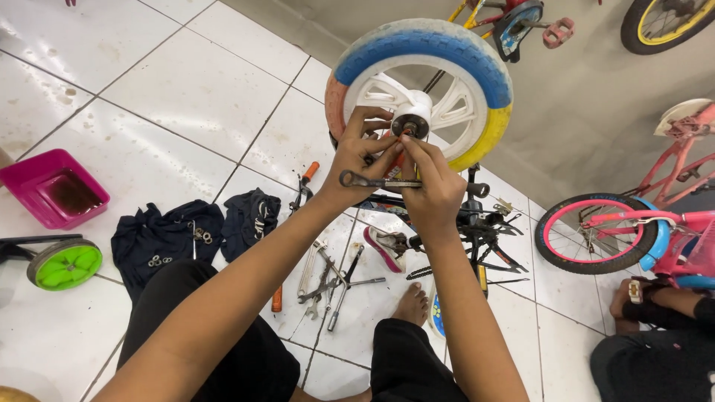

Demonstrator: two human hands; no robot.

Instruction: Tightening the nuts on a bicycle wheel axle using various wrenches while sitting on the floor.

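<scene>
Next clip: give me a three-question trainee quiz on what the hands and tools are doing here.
1. True or false: both hands work at the hub of the small white-spoked wheel with the blue, yellow and orange tyre.
2. Which hand holds the grey metal spanner: A left hand, B right hand, C neither?
3. What lies on the white tiled floor left of the dark cloths?

Key: 1 true. 2 A. 3 a magenta plastic tray and a small green wheel.

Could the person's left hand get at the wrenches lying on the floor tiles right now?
Probably not at once: the left hand is up at the wheel hub, holding a spanner. The wrenches lie uncovered below.
</scene>
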